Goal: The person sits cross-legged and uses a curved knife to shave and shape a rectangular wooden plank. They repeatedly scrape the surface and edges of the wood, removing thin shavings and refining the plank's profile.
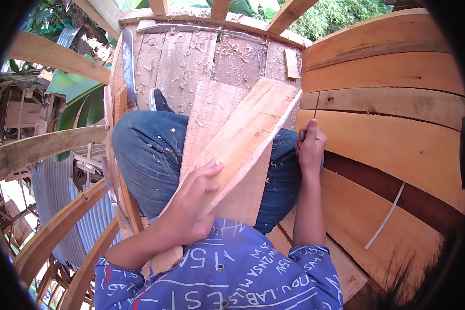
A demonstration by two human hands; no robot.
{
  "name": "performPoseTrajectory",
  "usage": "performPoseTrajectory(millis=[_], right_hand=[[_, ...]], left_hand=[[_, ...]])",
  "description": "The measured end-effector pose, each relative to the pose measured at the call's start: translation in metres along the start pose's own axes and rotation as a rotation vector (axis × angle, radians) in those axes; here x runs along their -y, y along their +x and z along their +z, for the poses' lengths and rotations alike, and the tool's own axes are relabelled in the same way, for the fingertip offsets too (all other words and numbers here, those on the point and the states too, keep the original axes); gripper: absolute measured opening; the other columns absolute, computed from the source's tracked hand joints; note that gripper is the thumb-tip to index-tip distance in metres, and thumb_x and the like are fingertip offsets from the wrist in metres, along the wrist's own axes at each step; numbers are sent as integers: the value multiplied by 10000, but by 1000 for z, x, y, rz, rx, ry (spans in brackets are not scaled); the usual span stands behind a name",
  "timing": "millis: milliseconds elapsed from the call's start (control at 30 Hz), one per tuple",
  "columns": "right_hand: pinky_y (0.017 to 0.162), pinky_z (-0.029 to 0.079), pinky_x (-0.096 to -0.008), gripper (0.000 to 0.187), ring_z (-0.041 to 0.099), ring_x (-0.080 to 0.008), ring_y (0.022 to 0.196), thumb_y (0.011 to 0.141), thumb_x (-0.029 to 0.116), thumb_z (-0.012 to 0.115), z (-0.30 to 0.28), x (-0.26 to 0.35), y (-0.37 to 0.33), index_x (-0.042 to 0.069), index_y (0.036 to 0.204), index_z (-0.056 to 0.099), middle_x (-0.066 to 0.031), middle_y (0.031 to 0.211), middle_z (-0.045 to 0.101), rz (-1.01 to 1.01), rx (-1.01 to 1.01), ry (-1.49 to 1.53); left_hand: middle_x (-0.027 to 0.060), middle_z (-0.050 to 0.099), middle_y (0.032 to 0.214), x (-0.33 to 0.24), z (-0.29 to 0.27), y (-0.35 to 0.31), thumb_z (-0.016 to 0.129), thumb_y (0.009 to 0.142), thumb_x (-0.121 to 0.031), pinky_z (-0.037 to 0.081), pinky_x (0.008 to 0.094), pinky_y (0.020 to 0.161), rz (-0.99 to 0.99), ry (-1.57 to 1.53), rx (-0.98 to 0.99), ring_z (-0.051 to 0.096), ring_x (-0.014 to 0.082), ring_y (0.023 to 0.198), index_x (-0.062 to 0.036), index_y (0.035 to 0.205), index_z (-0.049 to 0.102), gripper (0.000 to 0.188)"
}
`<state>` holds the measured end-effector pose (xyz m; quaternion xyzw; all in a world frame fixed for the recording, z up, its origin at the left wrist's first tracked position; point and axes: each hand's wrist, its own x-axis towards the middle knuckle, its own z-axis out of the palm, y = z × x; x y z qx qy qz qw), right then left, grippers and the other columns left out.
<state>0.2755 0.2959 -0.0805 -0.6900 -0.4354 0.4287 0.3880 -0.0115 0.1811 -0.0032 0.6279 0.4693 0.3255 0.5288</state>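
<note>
A pale wooden plank (pixel 250 121) lies slantwise over my lap. My left hand (pixel 199 188) is closed on its near part, fingers across the upper face. Under it, a second, wider board (pixel 201 113) rests between my knees. To the right of the planks, my right hand (pixel 311 144) is raised in a closed grip on a thin dark blade (pixel 316 103), which points up and away, seen nearly edge-on. The blade stands apart from the plank. Its handle is hidden inside my fist, so the kind of tool is unclear.
A long metal blade (pixel 129 70) leans along the left railing. Wood shavings cover the plank floor (pixel 186 57), with a small wood block (pixel 291 63) at the far right. A plank wall (pixel 387 134) rises close on my right; a white strip (pixel 385 216) lies against it.
</note>
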Motion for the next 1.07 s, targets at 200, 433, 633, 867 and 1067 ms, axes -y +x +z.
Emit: performPoseTrajectory(millis=[200,433,633,867,1067], right_hand=[[359,290,-223,574,355,-71,387,1028,529,375,2,-3,-28,66,693,436,6,507,379,136,154,140],[366,283,-213,503,358,-37,407,1017,460,477,10,5,-63,12,800,553,42,526,382,84,288,305],[374,270,-209,408,354,-15,410,952,282,655,32,29,-73,-43,1182,566,73,540,400,198,354,476],[397,298,-256,303,393,-38,423,967,297,619,33,22,-72,5,890,605,47,520,424,276,381,360],[533,428,-256,365,561,-66,580,930,402,651,-15,5,-87,54,894,754,-48,609,643,-80,272,-354]], left_hand=[[284,471,1329,-4,1,1,579,635,93,315,523,1105,19,110,7,416,469,1313,35,1051,489,430],[292,468,1312,-16,0,4,576,634,97,329,536,1092,59,191,46,443,475,1268,55,1068,499,443],[294,464,1319,-26,3,5,563,671,102,308,561,1109,63,378,119,434,465,1282,65,1084,514,418],[272,441,1357,-15,8,5,555,660,80,253,598,1136,73,631,128,390,469,1326,32,1065,525,410],[258,414,1407,-4,17,2,577,664,46,216,601,1152,29,578,115,326,482,1376,13,1099,529,439]])
